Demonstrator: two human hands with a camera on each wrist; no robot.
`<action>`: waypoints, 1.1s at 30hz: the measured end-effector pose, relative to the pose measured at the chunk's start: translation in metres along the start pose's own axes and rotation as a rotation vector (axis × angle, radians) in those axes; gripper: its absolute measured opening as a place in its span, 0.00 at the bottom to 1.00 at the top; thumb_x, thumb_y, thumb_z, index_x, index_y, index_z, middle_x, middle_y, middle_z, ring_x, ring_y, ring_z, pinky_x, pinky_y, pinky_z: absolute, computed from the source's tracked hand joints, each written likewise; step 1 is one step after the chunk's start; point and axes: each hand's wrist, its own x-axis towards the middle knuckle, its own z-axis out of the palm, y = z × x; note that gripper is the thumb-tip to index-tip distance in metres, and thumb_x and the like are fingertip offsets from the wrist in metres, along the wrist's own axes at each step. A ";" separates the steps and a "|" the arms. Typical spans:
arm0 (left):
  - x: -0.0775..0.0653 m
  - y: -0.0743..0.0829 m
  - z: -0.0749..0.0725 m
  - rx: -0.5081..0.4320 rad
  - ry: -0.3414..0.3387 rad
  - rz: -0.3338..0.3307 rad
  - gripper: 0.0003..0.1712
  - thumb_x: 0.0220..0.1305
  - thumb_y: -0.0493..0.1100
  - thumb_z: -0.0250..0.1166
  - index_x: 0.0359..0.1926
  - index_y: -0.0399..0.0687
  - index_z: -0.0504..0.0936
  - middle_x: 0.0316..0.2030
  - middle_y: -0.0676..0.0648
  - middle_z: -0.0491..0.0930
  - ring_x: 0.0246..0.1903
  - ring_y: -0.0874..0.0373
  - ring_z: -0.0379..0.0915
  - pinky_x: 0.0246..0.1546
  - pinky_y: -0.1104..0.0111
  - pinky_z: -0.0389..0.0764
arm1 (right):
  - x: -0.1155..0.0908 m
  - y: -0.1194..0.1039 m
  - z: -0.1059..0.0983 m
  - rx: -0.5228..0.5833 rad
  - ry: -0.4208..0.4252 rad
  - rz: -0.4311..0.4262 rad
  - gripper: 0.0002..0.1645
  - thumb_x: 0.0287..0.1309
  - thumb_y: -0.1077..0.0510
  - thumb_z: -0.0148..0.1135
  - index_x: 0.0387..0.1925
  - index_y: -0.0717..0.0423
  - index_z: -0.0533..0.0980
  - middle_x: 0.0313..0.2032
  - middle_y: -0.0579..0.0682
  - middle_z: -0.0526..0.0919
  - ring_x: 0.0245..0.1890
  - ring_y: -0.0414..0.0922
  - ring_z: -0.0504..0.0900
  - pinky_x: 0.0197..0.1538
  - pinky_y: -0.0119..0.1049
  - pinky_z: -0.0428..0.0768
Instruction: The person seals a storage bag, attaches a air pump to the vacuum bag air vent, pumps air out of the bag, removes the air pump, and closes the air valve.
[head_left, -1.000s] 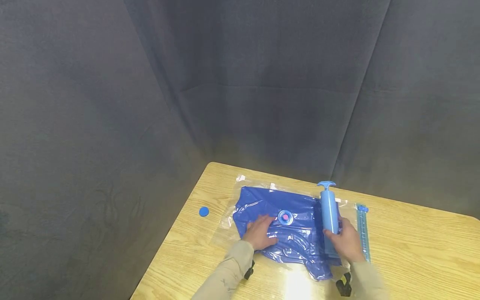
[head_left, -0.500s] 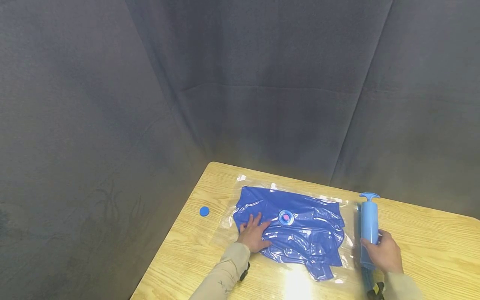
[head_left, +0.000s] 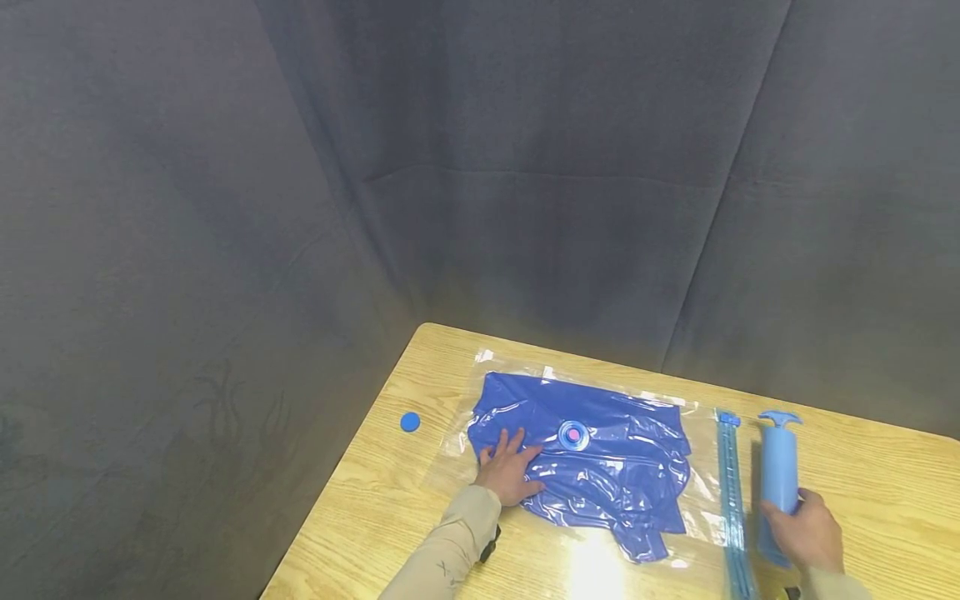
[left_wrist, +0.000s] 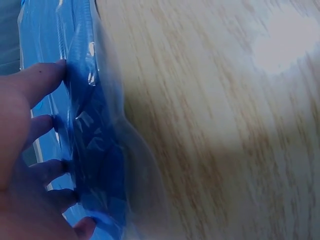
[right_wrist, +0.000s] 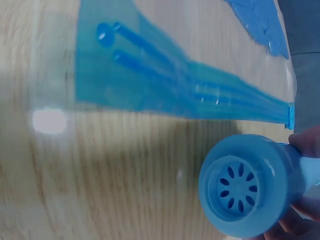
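A clear vacuum storage bag (head_left: pixel 697 492) lies flat on the table with a folded blue garment (head_left: pixel 637 492) inside. Near its middle sits a round valve (head_left: pixel 574 435) with a pink centre. My left hand (head_left: pixel 508 475) rests on the left part of the bag with fingers spread; the left wrist view shows the fingertips (left_wrist: pixel 59 167) on the plastic. At the right, my right hand (head_left: pixel 810 529) grips a light blue hand pump (head_left: pixel 780 471) by its barrel, handle pointing away. In the right wrist view, the slotted round end of the pump (right_wrist: pixel 245 187) faces the camera.
A blue zip strip with a slider (head_left: pixel 729 418) runs along the bag's right edge, beside the pump. A round blue cap (head_left: pixel 410 422) lies on the wooden table (head_left: pixel 360 492) left of the bag. A dark grey curtain (head_left: pixel 525 208) hangs behind the table.
My right hand has carried the pump from over the bag's right part to the right, past the zip strip. My left hand has shifted slightly left, its fingers more spread.
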 end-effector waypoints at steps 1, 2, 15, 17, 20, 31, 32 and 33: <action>0.000 0.000 0.001 0.000 0.009 0.006 0.37 0.56 0.57 0.68 0.66 0.58 0.70 0.73 0.40 0.57 0.73 0.36 0.48 0.63 0.41 0.58 | 0.000 0.002 0.000 -0.005 0.003 0.003 0.46 0.59 0.52 0.57 0.62 0.84 0.52 0.53 0.85 0.64 0.50 0.76 0.71 0.46 0.62 0.77; 0.000 0.000 0.000 -0.002 0.009 0.008 0.37 0.56 0.57 0.68 0.66 0.58 0.70 0.73 0.40 0.57 0.73 0.36 0.47 0.63 0.41 0.58 | 0.000 0.003 0.000 -0.010 0.003 0.007 0.46 0.59 0.52 0.57 0.62 0.84 0.52 0.53 0.84 0.64 0.50 0.76 0.72 0.46 0.62 0.77; -0.002 0.002 -0.004 -0.016 -0.014 0.001 0.36 0.57 0.57 0.67 0.66 0.58 0.70 0.73 0.41 0.56 0.73 0.37 0.46 0.64 0.41 0.57 | 0.001 0.011 0.000 -0.043 0.010 0.024 0.43 0.57 0.53 0.56 0.58 0.86 0.55 0.49 0.85 0.67 0.45 0.75 0.75 0.41 0.60 0.79; -0.002 0.001 -0.005 -0.020 -0.016 -0.002 0.36 0.57 0.56 0.67 0.66 0.58 0.70 0.73 0.41 0.56 0.73 0.37 0.46 0.65 0.41 0.57 | 0.001 0.012 0.001 -0.045 0.014 0.028 0.43 0.57 0.53 0.56 0.58 0.86 0.56 0.48 0.85 0.68 0.44 0.75 0.75 0.41 0.60 0.79; -0.002 0.001 -0.004 -0.025 -0.009 -0.001 0.36 0.56 0.56 0.68 0.66 0.58 0.70 0.73 0.41 0.57 0.73 0.37 0.46 0.64 0.41 0.57 | 0.002 0.013 0.002 -0.045 0.020 0.035 0.43 0.57 0.53 0.57 0.58 0.86 0.56 0.48 0.84 0.68 0.44 0.75 0.75 0.42 0.60 0.79; -0.002 0.001 -0.003 -0.030 -0.013 -0.004 0.37 0.56 0.57 0.68 0.66 0.58 0.70 0.73 0.41 0.56 0.74 0.38 0.46 0.64 0.40 0.56 | 0.001 0.012 0.001 -0.028 -0.002 0.087 0.48 0.58 0.50 0.54 0.63 0.86 0.50 0.53 0.86 0.63 0.50 0.77 0.71 0.49 0.63 0.76; -0.002 0.001 -0.003 -0.030 -0.014 -0.005 0.37 0.56 0.57 0.68 0.66 0.58 0.70 0.73 0.41 0.56 0.74 0.38 0.46 0.65 0.41 0.56 | 0.001 0.011 0.001 -0.025 -0.003 0.092 0.49 0.59 0.50 0.54 0.63 0.86 0.49 0.53 0.86 0.62 0.50 0.77 0.71 0.50 0.63 0.76; -0.001 0.001 -0.003 -0.030 -0.016 -0.006 0.37 0.56 0.57 0.68 0.66 0.58 0.70 0.73 0.42 0.56 0.74 0.38 0.45 0.65 0.41 0.56 | 0.001 0.011 0.001 -0.022 -0.004 0.095 0.49 0.59 0.49 0.54 0.63 0.86 0.49 0.53 0.86 0.62 0.51 0.77 0.71 0.51 0.63 0.75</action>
